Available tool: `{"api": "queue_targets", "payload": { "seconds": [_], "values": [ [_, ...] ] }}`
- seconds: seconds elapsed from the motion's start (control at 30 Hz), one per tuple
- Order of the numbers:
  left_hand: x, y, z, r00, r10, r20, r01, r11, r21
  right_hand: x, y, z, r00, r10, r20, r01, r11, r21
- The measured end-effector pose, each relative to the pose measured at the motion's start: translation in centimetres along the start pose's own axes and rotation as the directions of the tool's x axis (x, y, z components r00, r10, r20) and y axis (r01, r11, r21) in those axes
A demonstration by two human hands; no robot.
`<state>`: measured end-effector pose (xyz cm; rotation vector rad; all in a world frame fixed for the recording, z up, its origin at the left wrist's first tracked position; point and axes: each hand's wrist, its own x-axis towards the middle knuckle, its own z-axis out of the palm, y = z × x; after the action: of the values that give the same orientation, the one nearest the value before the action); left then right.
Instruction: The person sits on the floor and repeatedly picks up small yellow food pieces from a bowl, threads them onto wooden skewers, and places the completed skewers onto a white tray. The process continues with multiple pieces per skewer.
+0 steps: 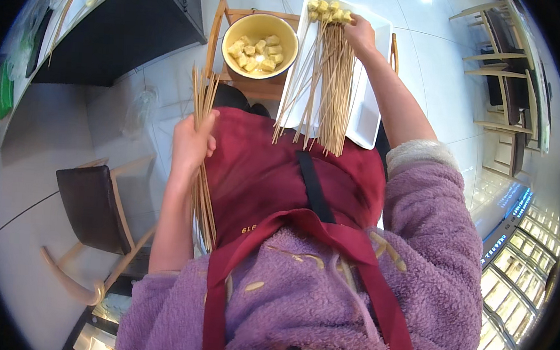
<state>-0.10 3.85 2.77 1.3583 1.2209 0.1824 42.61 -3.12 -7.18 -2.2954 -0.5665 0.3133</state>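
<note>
A bundle of bare bamboo skewers (pixel 202 103) is gripped in my left hand (pixel 193 138), beside the red apron (pixel 261 169) on my lap. At the far end of a white plastic tray (pixel 369 94), my right hand (pixel 359 34) touches the yellowish food chunks (pixel 329 10) on the tips of several loaded skewers (pixel 336 87). Whether its fingers are closed on one skewer is hard to make out. Those skewers lie along the tray with their bare ends over its near edge. Left of the tray, a yellow enamel basin (pixel 261 24) holds more loose yellowish chunks (pixel 256 53).
The basin and tray rest on a wooden chair (pixel 217 36). A dark-sided table (pixel 139 36) stands at the upper left, with skewers on top. Another chair (pixel 93 207) is at my left, more chairs (pixel 503 68) at the right. A lit display cabinet (pixel 514 276) stands lower right.
</note>
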Motion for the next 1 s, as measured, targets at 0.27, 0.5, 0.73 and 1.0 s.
{"api": "queue_targets", "payload": {
  "seconds": [0.27, 0.5, 0.73, 1.0],
  "values": [
    [0.1, -0.8, -0.6, 1.000, 0.004, -0.009, -0.005, 0.992, -0.128, -8.2, -7.5, 5.0, 0.541, -0.663, 0.517, 0.785, 0.619, -0.027],
    [0.0, -1.6, -0.8, 0.999, 0.017, 0.028, -0.013, 0.990, -0.142, -9.8, -9.5, 11.2, 0.561, -0.296, 0.773, 0.818, 0.343, -0.462],
    [-0.1, -2.0, -1.2, 0.999, 0.017, 0.050, -0.009, 0.987, -0.161, -9.1, -8.7, 12.2, 0.617, -0.291, 0.731, 0.762, 0.455, -0.461],
    [0.0, -1.8, -1.0, 0.998, -0.008, 0.070, 0.021, 0.982, -0.188, -7.7, -8.6, 9.0, 0.741, -0.330, 0.585, 0.352, 0.933, 0.079]
  ]
}}
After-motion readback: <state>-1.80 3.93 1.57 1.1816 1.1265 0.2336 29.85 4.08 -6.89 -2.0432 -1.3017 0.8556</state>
